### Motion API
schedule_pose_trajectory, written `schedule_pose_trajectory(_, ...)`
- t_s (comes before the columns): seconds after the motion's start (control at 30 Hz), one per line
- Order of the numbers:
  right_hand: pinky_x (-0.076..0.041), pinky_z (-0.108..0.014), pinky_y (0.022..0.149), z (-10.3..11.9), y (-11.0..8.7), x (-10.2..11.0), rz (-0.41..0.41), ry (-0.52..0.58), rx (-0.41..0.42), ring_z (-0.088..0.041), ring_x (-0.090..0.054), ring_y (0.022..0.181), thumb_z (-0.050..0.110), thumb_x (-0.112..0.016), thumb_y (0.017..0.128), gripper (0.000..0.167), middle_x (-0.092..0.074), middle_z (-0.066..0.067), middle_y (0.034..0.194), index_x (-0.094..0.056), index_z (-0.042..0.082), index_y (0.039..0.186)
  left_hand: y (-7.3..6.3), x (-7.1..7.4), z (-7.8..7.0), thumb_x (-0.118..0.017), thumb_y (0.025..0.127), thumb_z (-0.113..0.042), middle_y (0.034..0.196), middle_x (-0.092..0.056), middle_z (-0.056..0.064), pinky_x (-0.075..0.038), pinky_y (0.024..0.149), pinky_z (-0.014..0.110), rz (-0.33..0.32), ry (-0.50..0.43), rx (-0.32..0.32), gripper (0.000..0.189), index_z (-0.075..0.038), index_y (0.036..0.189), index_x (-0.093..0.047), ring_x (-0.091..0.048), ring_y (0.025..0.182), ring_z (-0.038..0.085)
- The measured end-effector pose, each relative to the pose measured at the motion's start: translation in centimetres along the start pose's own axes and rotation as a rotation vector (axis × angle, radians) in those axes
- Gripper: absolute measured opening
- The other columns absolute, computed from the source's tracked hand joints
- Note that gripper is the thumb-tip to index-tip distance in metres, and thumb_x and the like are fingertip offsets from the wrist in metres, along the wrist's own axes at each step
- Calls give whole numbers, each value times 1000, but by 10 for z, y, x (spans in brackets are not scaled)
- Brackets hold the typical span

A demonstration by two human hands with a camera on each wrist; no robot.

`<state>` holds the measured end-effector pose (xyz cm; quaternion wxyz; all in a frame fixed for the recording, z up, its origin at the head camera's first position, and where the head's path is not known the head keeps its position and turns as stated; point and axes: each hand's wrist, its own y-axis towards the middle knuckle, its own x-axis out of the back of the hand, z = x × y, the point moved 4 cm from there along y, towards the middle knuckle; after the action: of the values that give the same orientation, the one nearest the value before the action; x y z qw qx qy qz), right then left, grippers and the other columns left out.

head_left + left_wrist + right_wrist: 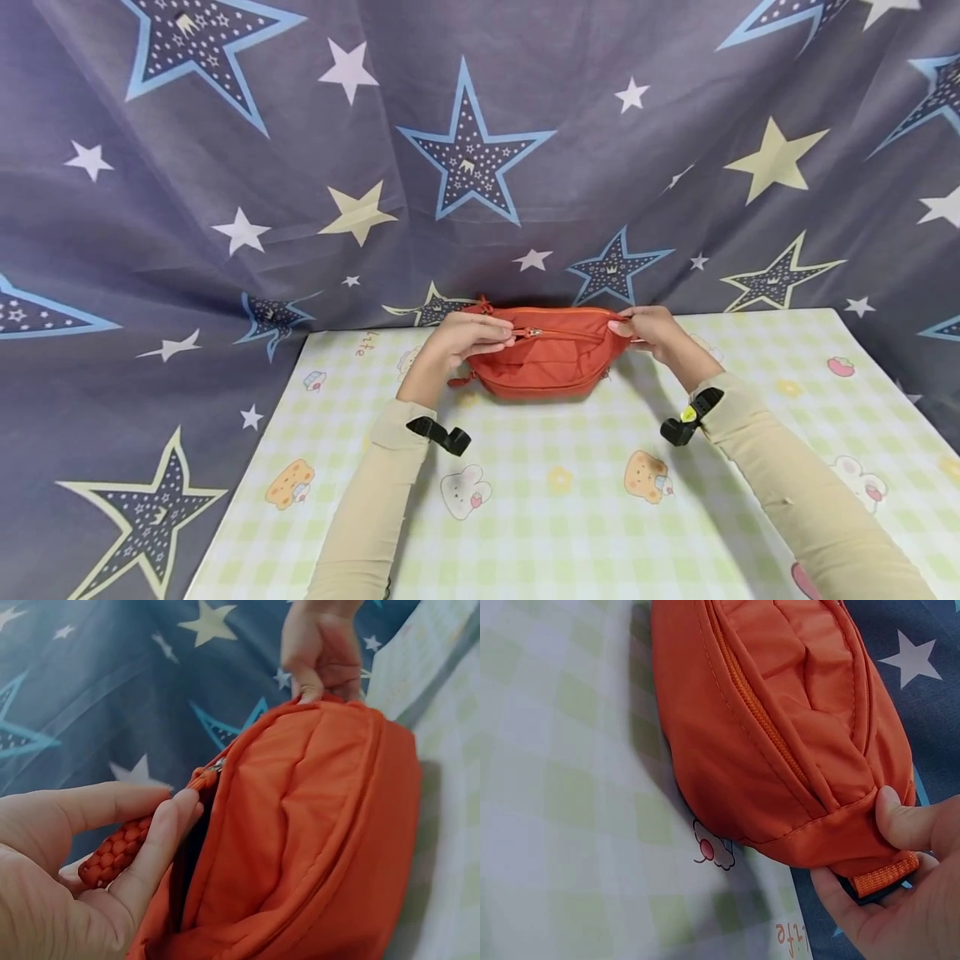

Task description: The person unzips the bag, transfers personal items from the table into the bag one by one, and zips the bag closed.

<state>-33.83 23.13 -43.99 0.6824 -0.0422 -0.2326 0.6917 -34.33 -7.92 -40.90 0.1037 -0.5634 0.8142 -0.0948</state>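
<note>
An orange-red waist bag (543, 367) stands at the table's far edge, its zippered front toward me. My left hand (471, 335) pinches the braided cord pull (116, 851) of a zipper on the bag. In the left wrist view a dark gap shows in the zipper line below the metal slider (217, 765), so that pocket is partly unzipped. My right hand (651, 329) grips the bag's other end by its strap tab (885, 877), thumb on the front and fingers behind. A second zipper (757, 705) runs along the bag in the right wrist view.
A pale green checked tablecloth (555, 533) with cartoon prints covers the table. Behind the bag hangs a dark star-patterned curtain (495, 258), close to the table's far edge. Black camera straps (442, 433) sit on both wrists over beige sleeves (367, 517).
</note>
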Motion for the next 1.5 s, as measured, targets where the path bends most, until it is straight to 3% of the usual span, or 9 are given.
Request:
schedule_pose_trajectory(0.2, -48, -46, 112, 2, 0, -1, 4, -7, -7, -8, -60, 86, 19, -64, 101, 44, -61, 10, 85, -54, -2, 137, 3, 13, 2, -67, 92, 9, 87, -76, 4, -63, 82, 26, 27, -11, 20, 36, 14, 127, -63, -76, 79, 13)
schedule_pose_trajectory(0.5, -49, -45, 111, 3, -3, -2, -5, -23, -8, -10, -59, 88, 19, -64, 101, 46, -60, 7, 90, -52, -4, 140, 4, 37, 7, -64, 93, 11, 86, -76, 4, -63, 80, 25, 34, -39, 30, 38, 17, 130, -58, -76, 79, 14)
schedule_pose_trajectory(0.77, -49, -44, 111, 1, -2, -1, 1, -25, -17, -9, -59, 88, 21, -63, 102, 49, -60, 6, 94, -51, -3, 142, -1, 59, 13, -63, 93, 12, 86, -77, 4, -63, 78, 24, -7, -87, 45, 25, 10, 118, -68, -76, 78, 14)
schedule_pose_trajectory(0.9, -48, -45, 112, 2, -2, 0, -2, -21, -19, -9, -59, 88, 20, -64, 102, 47, -60, 5, 94, -51, -3, 141, -3, 68, 17, -62, 94, 12, 86, -77, 5, -62, 83, 25, -12, -101, 52, 21, 6, 112, -71, -77, 79, 14)
schedule_pose_trajectory(1.13, -49, -45, 111, 0, -2, -1, 3, -18, -12, -7, -59, 84, 20, -64, 102, 45, -59, 8, 88, -53, -4, 138, -5, 77, 20, -61, 96, 11, 86, -78, 5, -56, 98, 31, 3, -117, 83, 23, -6, 94, -76, -77, 80, 13)
schedule_pose_trajectory(1.5, -48, -46, 112, 1, -2, 0, -7, -15, -6, -6, -59, 83, 19, -65, 101, 49, -60, 11, 86, -51, -4, 142, -5, 84, 21, -56, 97, 12, 86, -77, 6, -61, 85, 24, 46, -177, 108, 29, -8, 88, -76, -77, 81, 15)
